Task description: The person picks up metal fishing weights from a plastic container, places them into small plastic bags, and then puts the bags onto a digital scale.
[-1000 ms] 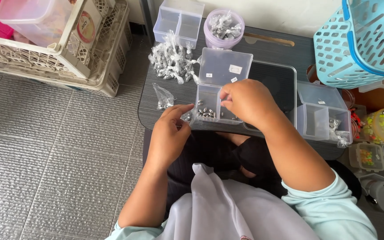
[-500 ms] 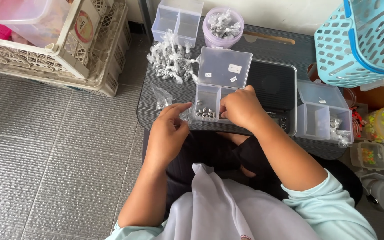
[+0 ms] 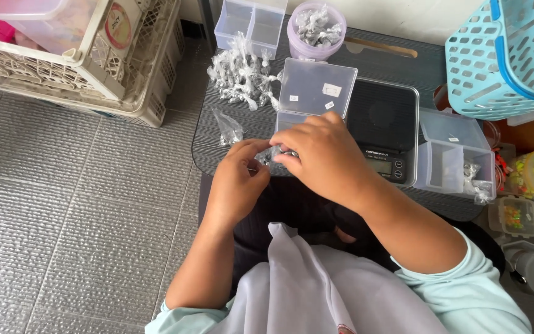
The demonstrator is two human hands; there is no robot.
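Pinching a small clear bag between my left hand and right hand, right over the open plastic box on the counter.

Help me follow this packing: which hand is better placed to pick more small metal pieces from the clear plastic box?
Probably the right hand: it lies over the clear plastic box, while the left hand pinches a small clear bag.

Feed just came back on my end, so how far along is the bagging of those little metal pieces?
Done: a pile of filled bags lies on the table, more fill the purple tub, and one bag lies apart. In hand: left hand and right hand meet at a small clear bag over the open box, beside the scale. Left: the hands hide how many pieces remain.
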